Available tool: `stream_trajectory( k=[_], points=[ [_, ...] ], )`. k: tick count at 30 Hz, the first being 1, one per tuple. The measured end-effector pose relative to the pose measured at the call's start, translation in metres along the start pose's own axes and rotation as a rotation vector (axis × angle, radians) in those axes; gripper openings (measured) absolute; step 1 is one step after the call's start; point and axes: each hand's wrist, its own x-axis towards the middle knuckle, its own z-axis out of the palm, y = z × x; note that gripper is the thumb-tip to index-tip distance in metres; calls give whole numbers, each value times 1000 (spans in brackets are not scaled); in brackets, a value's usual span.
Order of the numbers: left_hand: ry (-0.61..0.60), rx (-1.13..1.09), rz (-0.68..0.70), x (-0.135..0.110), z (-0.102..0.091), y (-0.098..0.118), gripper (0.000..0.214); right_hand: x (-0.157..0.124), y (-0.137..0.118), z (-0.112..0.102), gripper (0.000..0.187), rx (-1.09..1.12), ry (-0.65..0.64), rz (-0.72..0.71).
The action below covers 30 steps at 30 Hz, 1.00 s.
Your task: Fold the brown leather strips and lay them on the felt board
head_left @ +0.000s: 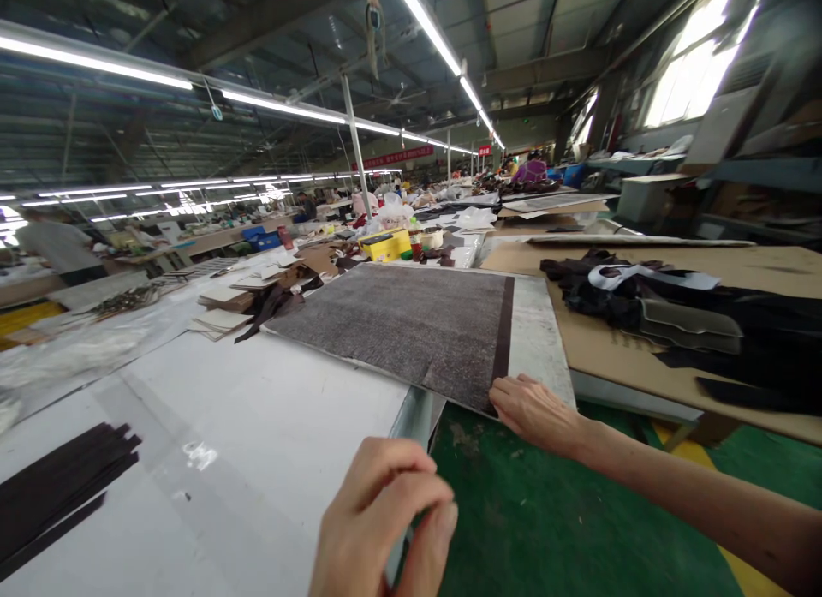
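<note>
A speckled grey-brown fabric sheet (404,314) lies flat on a pale board (543,331). Along its right edge runs a narrow dark brown strip (504,331). My right hand (533,413) is closed at the near right corner, its fingers pinching the near end of the strip; the fingertips are partly hidden. In the foreground, my left hand (385,511) is raised near the white table's edge, apart from the sheet. Its fingers are curled, with thumb and fingertips close together and nothing visible between them. Dark brown strips (57,494) lie in a bundle on the white table (257,460) at left.
Beyond the sheet stand a yellow box (385,244) and stacked pale boards (224,299). A brown cardboard surface (597,349) at right carries dark cloth (693,306). The green floor (514,511) shows between the tables. A person (57,241) is at far left.
</note>
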Motion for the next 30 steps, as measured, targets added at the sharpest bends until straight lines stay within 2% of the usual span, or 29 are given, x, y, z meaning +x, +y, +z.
stream_trajectory(
  k=[3,6,8,11,17,23,30],
  points=[
    [-156,-78,-18,24,39,-14,21,-2,2,-2,14,18,16,5],
    [-292,28,-65,35,76,-32,26,-4,4,-5,8,31,20,-11],
    [-340,122,-59,37,94,-43,30,-5,4,-5,5,28,17,-24],
    [-373,246,-12,41,112,-54,35,-4,4,-2,6,13,7,-37],
    [-402,310,8,50,131,-59,41,1,3,2,3,2,-1,-55],
    [-426,320,10,49,141,-65,41,3,0,6,10,33,-5,-53],
    [-421,313,-9,46,143,-69,41,7,0,3,10,168,-9,73]
  ],
)
